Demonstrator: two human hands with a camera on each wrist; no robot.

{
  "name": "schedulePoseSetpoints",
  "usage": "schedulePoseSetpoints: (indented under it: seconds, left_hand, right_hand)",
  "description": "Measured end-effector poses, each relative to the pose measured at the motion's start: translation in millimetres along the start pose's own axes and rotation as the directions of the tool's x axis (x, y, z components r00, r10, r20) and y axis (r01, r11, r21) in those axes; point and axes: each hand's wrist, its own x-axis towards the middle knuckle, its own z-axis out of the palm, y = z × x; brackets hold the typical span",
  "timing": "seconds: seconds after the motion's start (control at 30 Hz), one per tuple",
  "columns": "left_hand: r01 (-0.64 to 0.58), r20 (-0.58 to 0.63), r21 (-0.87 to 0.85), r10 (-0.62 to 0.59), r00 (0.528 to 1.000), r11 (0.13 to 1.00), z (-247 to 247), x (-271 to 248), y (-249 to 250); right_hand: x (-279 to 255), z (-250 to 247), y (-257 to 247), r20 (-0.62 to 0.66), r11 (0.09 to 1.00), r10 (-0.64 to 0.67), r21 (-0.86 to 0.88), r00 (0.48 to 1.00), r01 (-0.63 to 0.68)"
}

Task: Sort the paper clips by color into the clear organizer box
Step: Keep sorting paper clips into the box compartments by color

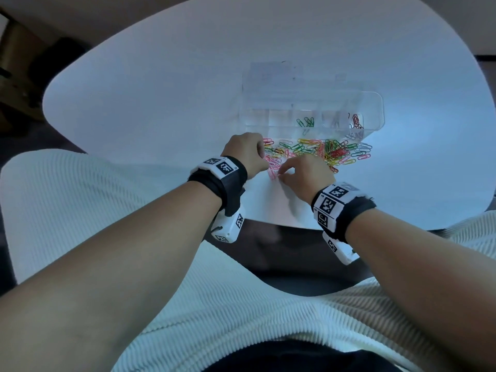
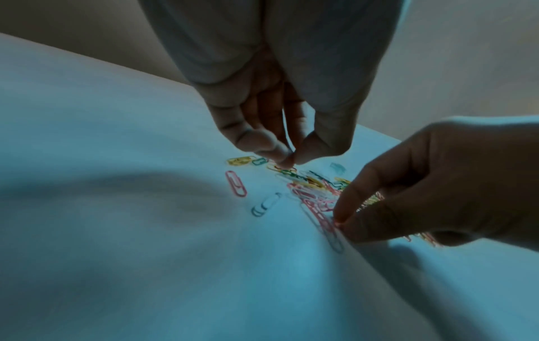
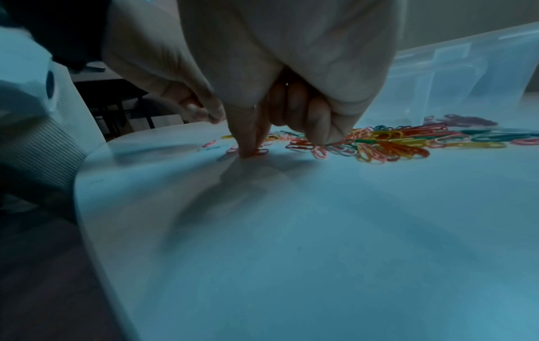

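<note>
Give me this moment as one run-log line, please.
left hand: pinching at pile edge | right hand: fingertip on pink clips | organizer box: partly filled

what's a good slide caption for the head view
Both hands pick at pink paper clips beside the clear organizer box.

Pink, yellow, green, red and blue paper clips (image 1: 319, 151) on a white table (image 1: 161, 108); black-and-white checkered wristbands (image 1: 220, 167).

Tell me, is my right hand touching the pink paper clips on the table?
Touching. The right wrist view shows the right hand with its fingertips pressed down on the pink paper clips on the white table.
</note>
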Motion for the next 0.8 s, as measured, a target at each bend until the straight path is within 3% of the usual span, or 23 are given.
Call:
schedulePoseSetpoints:
  seconds: [0.2, 0.3, 0.33, 0.43, 0.47, 0.5, 0.53, 0.57, 0.67, 0.8]
  left_hand:
    - [-0.009, 0.054, -0.109, 0.014, 0.998, 0.994, 2.8, -4.5, 1.7]
    - [0.038, 0.034, -0.120, -0.034, 0.999, 0.992, 0.8, 0.7, 2.0]
    - [0.059, 0.032, -0.137, -0.055, 0.998, 0.989, -0.5, 2.5, 2.1]
    - [0.077, 0.045, -0.169, -0.070, 0.997, 0.983, -2.1, 7.0, 2.2]
    - [0.067, 0.055, -0.159, -0.059, 0.997, 0.985, -1.5, 7.1, 1.6]
    - [0.052, 0.071, -0.143, -0.042, 0.997, 0.988, -0.6, 6.6, 0.8]
    - [0.045, 0.089, -0.134, -0.033, 0.995, 0.990, 0.3, 5.4, -0.2]
    - [0.048, 0.108, -0.133, -0.034, 0.994, 0.990, 1.0, 3.9, -1.3]
    - [0.026, 0.141, -0.123, -0.009, 0.990, 0.992, 2.4, 0.8, -4.6]
    - [-0.020, 0.142, -0.103, 0.035, 0.989, 0.994, 2.7, -2.2, -5.1]
  right_hand:
    - [-0.5, -3.1, 3.4, 0.010, 0.999, 0.053, 0.006, 0.999, -0.053]
    - [2.1, -11.9, 4.9, -0.026, 0.954, 0.165, 0.257, 0.986, -0.153]
    - [3.7, -16.3, 5.0, 0.000, 0.875, 0.239, 0.434, 0.971, -0.216]
    - [3.6, -26.9, 4.2, 0.182, 0.431, 0.355, 0.838, 0.917, -0.333]
    - [3.0, -28.9, 4.7, 0.215, 0.348, 0.340, 0.876, 0.915, -0.335]
    - [2.8, -30.4, 4.5, 0.223, 0.331, 0.322, 0.884, 0.920, -0.330]
    - [3.0, -32.0, 3.2, 0.211, 0.360, 0.308, 0.877, 0.928, -0.319]
    - [4.5, -31.4, 2.7, 0.180, 0.447, 0.300, 0.841, 0.937, -0.305]
    - [8.8, -25.0, 0.2, 0.056, 0.844, 0.201, 0.496, 0.978, -0.202]
    - [6.8, -10.8, -1.1, -0.027, 0.987, 0.103, 0.128, 0.994, -0.099]
